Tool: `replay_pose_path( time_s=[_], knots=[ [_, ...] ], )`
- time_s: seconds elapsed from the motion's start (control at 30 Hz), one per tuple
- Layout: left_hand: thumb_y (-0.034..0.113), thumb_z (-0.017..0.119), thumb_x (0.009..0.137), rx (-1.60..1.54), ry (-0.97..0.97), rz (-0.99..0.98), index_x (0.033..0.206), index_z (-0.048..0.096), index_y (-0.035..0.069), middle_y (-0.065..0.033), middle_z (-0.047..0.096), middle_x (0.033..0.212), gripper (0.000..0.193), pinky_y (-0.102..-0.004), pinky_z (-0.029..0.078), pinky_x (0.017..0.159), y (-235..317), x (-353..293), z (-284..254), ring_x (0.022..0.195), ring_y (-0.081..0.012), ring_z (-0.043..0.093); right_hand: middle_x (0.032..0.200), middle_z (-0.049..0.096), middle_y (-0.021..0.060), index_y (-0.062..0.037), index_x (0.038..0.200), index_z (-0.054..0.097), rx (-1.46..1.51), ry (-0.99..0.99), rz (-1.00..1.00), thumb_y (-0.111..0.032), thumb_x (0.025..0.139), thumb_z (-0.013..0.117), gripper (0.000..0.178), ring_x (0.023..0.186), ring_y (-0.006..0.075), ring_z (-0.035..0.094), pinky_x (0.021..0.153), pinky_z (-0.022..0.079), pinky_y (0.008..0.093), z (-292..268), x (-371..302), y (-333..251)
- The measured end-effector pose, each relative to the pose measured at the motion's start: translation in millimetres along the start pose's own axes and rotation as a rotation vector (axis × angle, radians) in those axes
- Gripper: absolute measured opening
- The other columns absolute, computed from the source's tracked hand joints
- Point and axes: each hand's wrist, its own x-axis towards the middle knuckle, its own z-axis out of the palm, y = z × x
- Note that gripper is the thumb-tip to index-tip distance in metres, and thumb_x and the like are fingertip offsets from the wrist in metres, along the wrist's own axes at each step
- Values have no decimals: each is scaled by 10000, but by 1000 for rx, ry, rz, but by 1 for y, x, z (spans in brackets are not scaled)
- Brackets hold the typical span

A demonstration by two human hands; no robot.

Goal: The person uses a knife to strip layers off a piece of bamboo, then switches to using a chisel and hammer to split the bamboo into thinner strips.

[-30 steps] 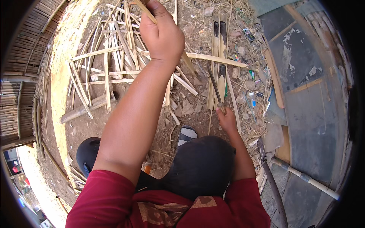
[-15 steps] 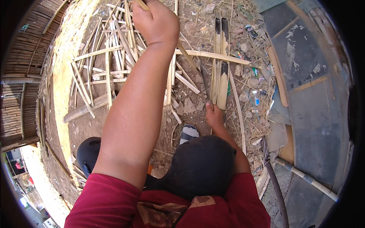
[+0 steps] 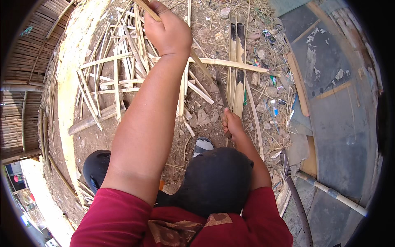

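Observation:
My left hand (image 3: pixel 169 33), raised at the top of the view, is closed round a bamboo strip (image 3: pixel 147 10). The strip slants down behind the hand to the right, and its lower end reaches the blade of a long knife (image 3: pixel 221 91). My right hand (image 3: pixel 233 123) grips that knife by the handle, low and in front of my knee. Whether the blade is cutting into the strip or only touching it, I cannot tell. Just beyond the knife lie split bamboo halves (image 3: pixel 239 92) with dark patches inside, crossed by another pale bamboo strip (image 3: pixel 230 63).
Left of my arm lies a heap of split bamboo pieces (image 3: pixel 128 53), with a thick bamboo pole (image 3: pixel 92 120) below it. Litter, including a small bottle (image 3: pixel 275 109), dots the ground at right. Dark sheets (image 3: pixel 335 119) flank it. A woven bamboo wall (image 3: pixel 35 45) stands far left.
My left hand has come slightly lower and to the left with the strip. The knife has turned in my right hand, so more of its blade's flat side shows.

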Motion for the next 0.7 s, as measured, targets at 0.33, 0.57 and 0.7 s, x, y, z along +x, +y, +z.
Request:
replay_pose_path(
  time_s=[0.33, 0.57, 0.7],
  knots=[
    [321, 383, 1114, 86, 21, 249, 1019, 590, -70, -174, 593, 814, 452, -406, 462, 747, -3, -6, 17, 777, -270, 555, 646, 525, 44, -68, 869, 553, -659, 471, -758, -511, 1014, 552, 466, 467, 153, 491, 468, 436, 319, -16, 27, 38],
    [298, 395, 1110, 65, 53, 349, 1156, 594, -85, -216, 646, 977, 434, -374, 481, 868, -1, -9, 19, 932, -285, 620, 637, 525, 43, -68, 862, 549, -93, 173, -68, -507, 1014, 558, 465, 445, 157, 482, 450, 429, 331, -11, -13, -3],
    [308, 397, 1115, 167, -55, 158, 1008, 576, -59, -142, 598, 824, 422, -371, 481, 767, -4, -5, 9, 818, -258, 599, 642, 566, 75, -38, 891, 577, -48, 206, -418, -526, 1006, 559, 502, 492, 200, 549, 505, 473, 366, -15, -17, 7]
  ],
)
